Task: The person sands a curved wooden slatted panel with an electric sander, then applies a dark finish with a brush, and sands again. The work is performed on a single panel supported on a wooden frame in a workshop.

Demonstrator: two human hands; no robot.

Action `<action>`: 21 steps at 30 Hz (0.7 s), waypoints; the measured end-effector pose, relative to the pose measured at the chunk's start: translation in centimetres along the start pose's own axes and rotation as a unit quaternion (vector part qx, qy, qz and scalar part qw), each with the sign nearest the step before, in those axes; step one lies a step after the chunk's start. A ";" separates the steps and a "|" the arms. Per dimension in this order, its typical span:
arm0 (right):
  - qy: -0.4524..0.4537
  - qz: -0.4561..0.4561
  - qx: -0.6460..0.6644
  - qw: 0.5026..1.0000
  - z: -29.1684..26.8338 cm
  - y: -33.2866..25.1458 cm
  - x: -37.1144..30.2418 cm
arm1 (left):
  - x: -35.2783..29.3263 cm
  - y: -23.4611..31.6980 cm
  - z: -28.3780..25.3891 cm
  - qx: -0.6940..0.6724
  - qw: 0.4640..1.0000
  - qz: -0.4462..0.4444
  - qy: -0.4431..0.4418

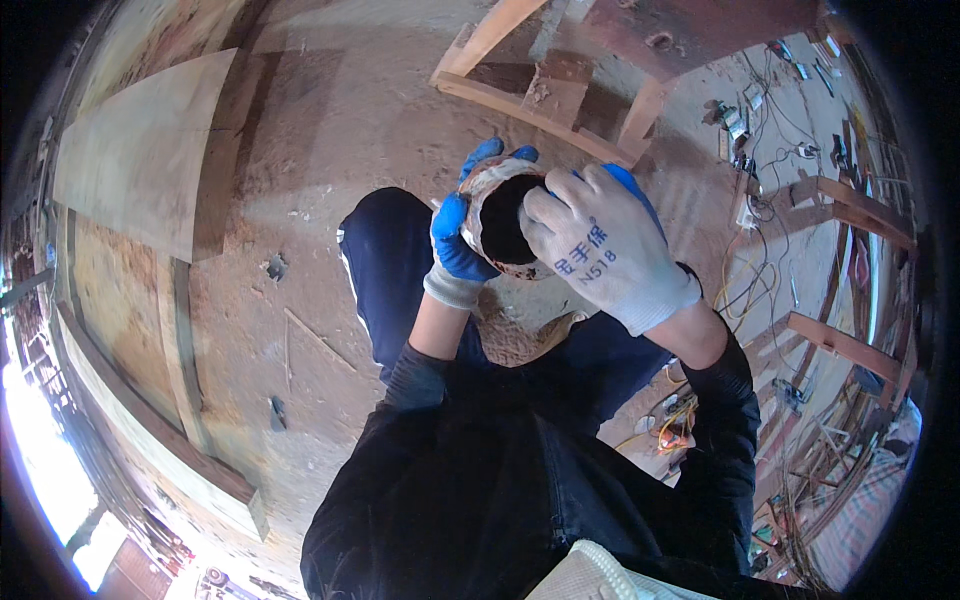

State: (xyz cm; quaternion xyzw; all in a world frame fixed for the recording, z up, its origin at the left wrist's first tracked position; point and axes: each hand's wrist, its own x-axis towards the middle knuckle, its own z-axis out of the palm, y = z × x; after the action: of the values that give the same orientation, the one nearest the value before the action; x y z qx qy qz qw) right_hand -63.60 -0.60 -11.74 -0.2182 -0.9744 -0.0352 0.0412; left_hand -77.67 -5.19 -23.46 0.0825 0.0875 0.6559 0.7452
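Two gloves worn, one round open-mouthed container (488,182) between them, its wall crusted white and rusty brown, its hollow dark. Position: in front of me, enclosed between left and right fingers, mouth facing up toward me.

Left hand (463,230), in a blue-coated glove with a pale knit cuff: fingers curved around the outer wall, thumb on the near left side, other tips showing past the far rim. Grip is on the wall itself.

Right hand (597,245), in a whitish glove with dark print on the back and blue at its far edge: fingers bent, lying close together over the right side of the mouth. Tips hidden by the hand; cannot tell whether they pinch anything or touch the inner wall.

Surroundings, taken from the fingers: just left of and below the left fingers, my bent knee in navy cloth (388,255). Beyond both hands, a light-brown wooden frame (535,112); farther past the right fingers, a flat reddish-brown panel (700,35). Well to the left, a broad pale wooden board (140,150) above dusty brown ground (300,215). Right of the right fingers, tangled black and yellow cords (765,275). Below the left wrist and leftward, thin sticks (322,338) lie on the ground.
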 end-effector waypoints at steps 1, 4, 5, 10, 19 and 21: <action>0.013 -0.001 0.014 1.000 0.3 0.4 -0.1 | 0.3 -0.2 -0.2 -0.011 1.000 -0.007 -0.002; -0.012 -0.043 -0.009 0.999 0.0 1.3 -0.6 | 0.6 -1.2 -0.4 -0.042 0.999 -0.013 0.014; -0.017 -0.037 -0.029 0.999 0.0 1.4 -0.7 | 0.6 -1.5 -0.6 -0.048 0.999 -0.015 0.021; 0.018 0.012 -0.098 0.995 0.1 1.7 -0.4 | 0.8 -1.9 -0.6 -0.052 0.998 -0.014 0.045; -0.029 -0.012 -0.027 0.999 0.9 1.4 -1.3 | 0.0 -1.6 -2.1 -0.042 0.998 -0.034 0.033; -0.028 0.009 -0.058 0.998 0.6 1.4 -1.2 | 0.1 -1.5 -2.1 -0.047 0.998 -0.025 0.038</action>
State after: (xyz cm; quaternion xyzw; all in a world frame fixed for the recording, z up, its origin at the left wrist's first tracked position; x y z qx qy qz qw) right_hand -62.00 0.21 -12.38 -0.2301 -0.9694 -0.0856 0.0017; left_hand -76.73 -5.24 -25.83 0.0206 0.0866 0.6433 0.7604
